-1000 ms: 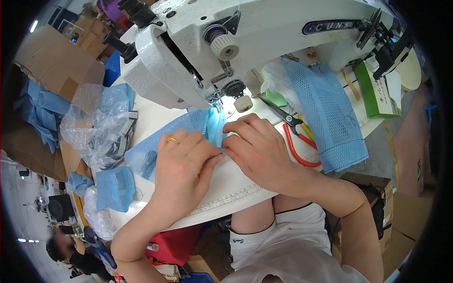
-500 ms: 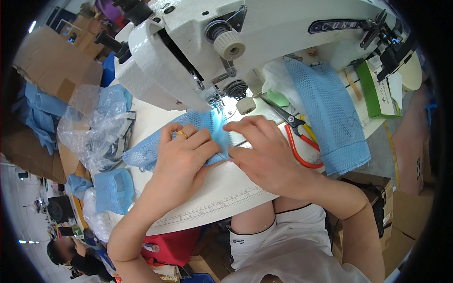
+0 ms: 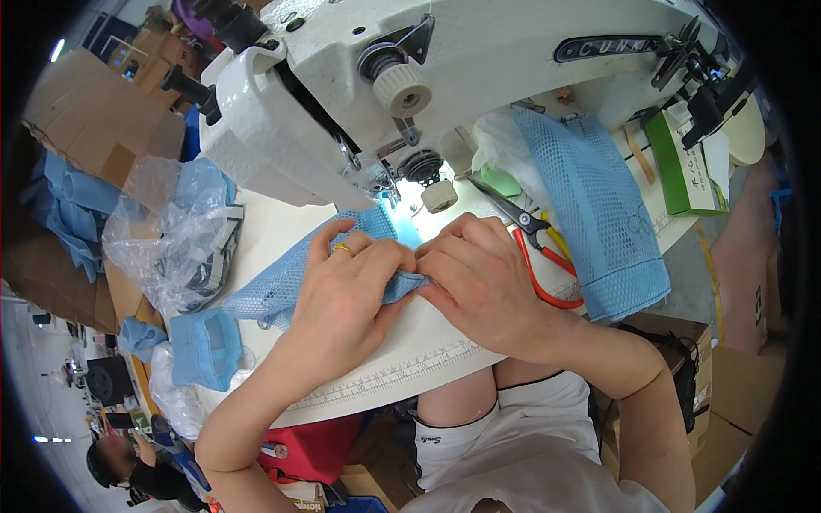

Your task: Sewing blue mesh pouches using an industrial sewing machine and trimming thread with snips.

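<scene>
Pretty cluttered white bench (image 3: pixel 428 346) here. Blue mesh (image 3: pixel 275 280) sits on the machine's (image 3: pixel 479 56) near side, left hand (image 3: pixel 349 286) and right hand (image 3: pixel 481 284) both pinching its folded near edge. Looks like lining-up work to me; next move calls for keeping that fold flat.

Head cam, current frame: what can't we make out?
- Head view: part of the blue mesh fabric, hidden under the left hand.
- Head view: underside of the right hand, turned away from the camera.
- Head view: stitch detail at the needle area, small and lost in glare.
- Head view: top of the sewing machine, cut by the upper edge.
</scene>
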Tool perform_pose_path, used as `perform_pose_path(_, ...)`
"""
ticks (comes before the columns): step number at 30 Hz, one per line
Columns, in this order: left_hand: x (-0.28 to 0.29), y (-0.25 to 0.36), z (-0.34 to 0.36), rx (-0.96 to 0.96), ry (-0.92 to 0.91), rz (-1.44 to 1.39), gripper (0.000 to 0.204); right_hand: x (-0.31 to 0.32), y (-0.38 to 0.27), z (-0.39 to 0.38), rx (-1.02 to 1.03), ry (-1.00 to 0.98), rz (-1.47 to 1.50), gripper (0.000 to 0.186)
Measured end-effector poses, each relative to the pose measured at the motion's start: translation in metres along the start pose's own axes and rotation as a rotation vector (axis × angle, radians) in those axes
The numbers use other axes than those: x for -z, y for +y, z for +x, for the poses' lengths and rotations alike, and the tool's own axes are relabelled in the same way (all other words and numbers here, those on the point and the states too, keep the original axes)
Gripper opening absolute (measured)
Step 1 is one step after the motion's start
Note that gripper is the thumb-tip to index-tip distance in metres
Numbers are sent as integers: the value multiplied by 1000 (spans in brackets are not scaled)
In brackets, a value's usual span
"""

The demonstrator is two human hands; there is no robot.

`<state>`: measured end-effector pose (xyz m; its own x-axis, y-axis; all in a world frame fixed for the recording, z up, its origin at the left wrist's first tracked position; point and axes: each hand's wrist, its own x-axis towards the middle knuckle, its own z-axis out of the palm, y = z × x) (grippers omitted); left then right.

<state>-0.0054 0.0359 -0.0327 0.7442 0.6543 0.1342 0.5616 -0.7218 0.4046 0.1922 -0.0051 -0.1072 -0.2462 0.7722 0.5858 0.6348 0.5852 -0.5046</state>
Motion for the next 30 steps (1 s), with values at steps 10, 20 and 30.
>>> perform_pose_path(10, -4, -11, -3, -59, -116, 220, 51, 4, 4, -5, -7, -108, -53, 25)
perform_pose_path(20, -1, -21, -10, -42, -73, 133, 52, 1, -1, -7, 65, -77, -82, 20)
perform_pose_path(30, -2, -19, -5, -42, -43, 177, 45, 1, -4, -4, 55, -60, -89, 23)
